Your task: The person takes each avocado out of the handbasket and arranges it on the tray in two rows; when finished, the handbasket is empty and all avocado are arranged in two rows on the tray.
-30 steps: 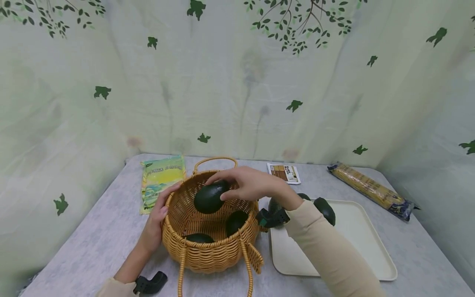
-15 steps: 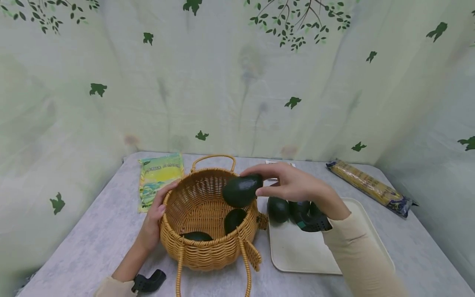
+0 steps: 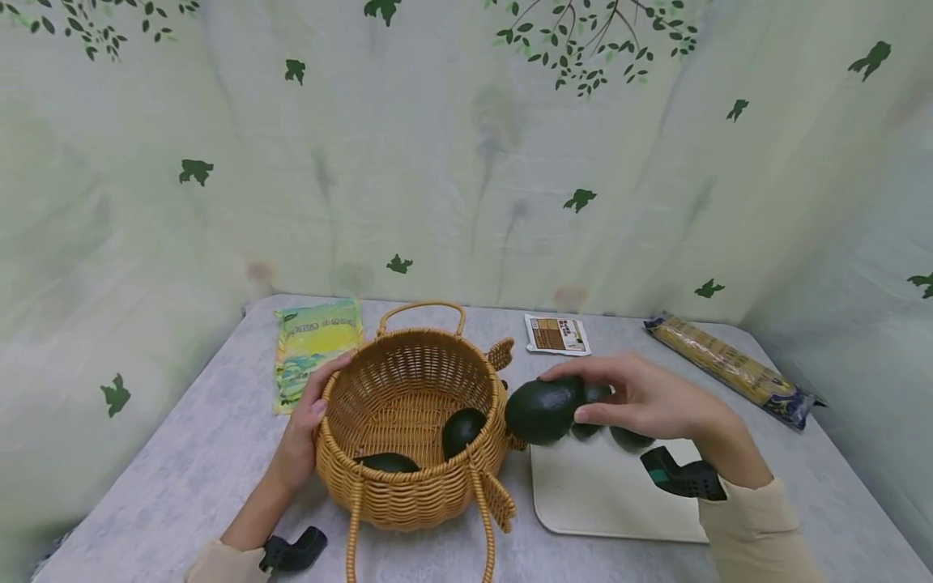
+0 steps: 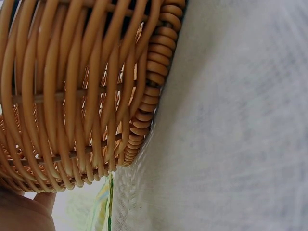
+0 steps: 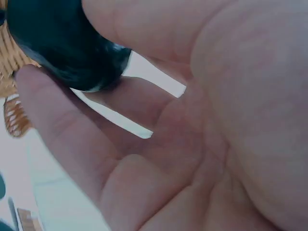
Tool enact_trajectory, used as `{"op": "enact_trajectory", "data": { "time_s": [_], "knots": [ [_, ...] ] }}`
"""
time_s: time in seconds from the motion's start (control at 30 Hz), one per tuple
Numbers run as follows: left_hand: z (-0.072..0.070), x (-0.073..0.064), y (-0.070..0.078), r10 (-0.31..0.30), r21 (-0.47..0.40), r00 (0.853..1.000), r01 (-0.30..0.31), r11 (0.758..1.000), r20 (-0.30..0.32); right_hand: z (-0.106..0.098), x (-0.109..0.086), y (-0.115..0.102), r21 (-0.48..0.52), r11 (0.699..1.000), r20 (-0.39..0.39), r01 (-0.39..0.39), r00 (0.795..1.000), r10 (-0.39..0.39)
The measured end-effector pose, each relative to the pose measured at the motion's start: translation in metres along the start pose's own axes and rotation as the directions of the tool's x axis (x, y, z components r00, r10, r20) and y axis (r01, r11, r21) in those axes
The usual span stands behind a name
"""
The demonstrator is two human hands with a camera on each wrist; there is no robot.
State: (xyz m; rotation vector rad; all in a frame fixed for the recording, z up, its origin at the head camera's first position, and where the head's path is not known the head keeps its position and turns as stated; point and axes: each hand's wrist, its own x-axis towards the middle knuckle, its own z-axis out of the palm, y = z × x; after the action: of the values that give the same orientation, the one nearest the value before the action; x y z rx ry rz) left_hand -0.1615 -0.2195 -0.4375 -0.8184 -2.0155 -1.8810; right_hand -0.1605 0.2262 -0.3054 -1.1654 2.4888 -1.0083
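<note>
A round wicker basket stands mid-table, with one avocado against its right inner wall and another partly hidden by the front rim. My left hand holds the basket's left side near the rim; in the left wrist view the woven wall fills much of the picture. Just right of the basket, my right hand pinches a dark green avocado between thumb and fingers, over the left edge of the cream tray. More avocados on the tray are partly covered by this hand.
A yellow-green packet lies behind the left hand. Towards the back are a small white-and-brown packet and a long pasta bag at right. The basket's handle stands up behind; wicker strands hang in front.
My right hand has carried the avocado from above the basket's inside out to the right, towards the tray. The left hand keeps its place on the basket.
</note>
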Motion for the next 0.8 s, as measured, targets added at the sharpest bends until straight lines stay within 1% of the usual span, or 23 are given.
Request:
{"op": "enact_trajectory", "data": {
  "time_s": [0.1,0.17,0.2,0.3,0.37,0.43,0.47,0.53,0.57,0.63,0.67,0.73,0.77,0.8],
  "knots": [
    [0.000,0.000,-0.002,-0.015,-0.001,1.000,0.015,1.000,-0.001,0.004,-0.012,0.008,-0.019,1.000,0.028,-0.009,1.000,0.010],
    [0.001,0.000,-0.003,-0.025,-0.001,1.000,0.025,1.000,0.000,0.008,-0.017,0.014,0.006,0.999,0.040,-0.034,0.999,0.034],
    [0.001,0.000,-0.003,-0.029,0.001,1.000,0.029,1.000,0.000,0.011,-0.019,0.016,0.018,0.999,0.036,-0.050,0.998,0.050],
    [0.002,-0.002,-0.004,-0.035,-0.006,0.999,0.035,0.999,-0.010,0.023,-0.018,0.023,-0.024,0.996,0.029,-0.088,0.996,0.089],
    [0.003,-0.003,-0.005,-0.031,-0.011,0.999,0.031,0.999,-0.013,0.029,-0.019,0.022,-0.052,0.992,0.017,-0.117,0.993,0.118],
    [0.005,-0.004,-0.006,-0.050,-0.016,0.998,0.049,0.999,-0.023,0.032,-0.024,0.017,-0.101,0.985,0.020,-0.142,0.989,0.145],
    [0.006,-0.004,-0.006,-0.055,-0.013,0.998,0.055,0.998,-0.020,0.032,-0.029,0.013,-0.088,0.985,0.030,-0.151,0.988,0.154],
    [0.007,-0.004,-0.006,-0.064,-0.003,0.998,0.064,0.998,-0.012,0.035,-0.041,0.006,-0.014,0.986,0.076,-0.165,0.983,0.166],
    [0.006,-0.004,-0.005,-0.068,0.000,0.998,0.068,0.998,-0.014,0.038,-0.046,0.003,0.040,0.985,0.116,-0.169,0.980,0.164],
    [0.005,-0.003,-0.004,-0.076,0.002,0.997,0.076,0.997,-0.021,0.049,-0.052,-0.002,0.178,0.969,0.237,-0.174,0.963,0.129],
    [0.004,-0.003,-0.003,-0.072,0.001,0.997,0.072,0.997,-0.021,0.056,-0.053,-0.003,0.250,0.951,0.287,-0.181,0.952,0.105],
    [0.003,-0.001,-0.002,-0.075,-0.004,0.997,0.075,0.997,-0.020,0.069,-0.053,-0.004,0.369,0.909,0.361,-0.192,0.931,0.050],
    [0.003,0.000,-0.002,-0.081,-0.017,0.996,0.080,0.997,-0.023,0.076,-0.052,-0.005,0.422,0.885,0.394,-0.195,0.919,0.015],
    [0.002,0.001,-0.002,-0.085,-0.019,0.996,0.084,0.996,-0.019,0.083,-0.052,-0.005,0.471,0.855,0.431,-0.218,0.902,-0.008]
  ]
}}
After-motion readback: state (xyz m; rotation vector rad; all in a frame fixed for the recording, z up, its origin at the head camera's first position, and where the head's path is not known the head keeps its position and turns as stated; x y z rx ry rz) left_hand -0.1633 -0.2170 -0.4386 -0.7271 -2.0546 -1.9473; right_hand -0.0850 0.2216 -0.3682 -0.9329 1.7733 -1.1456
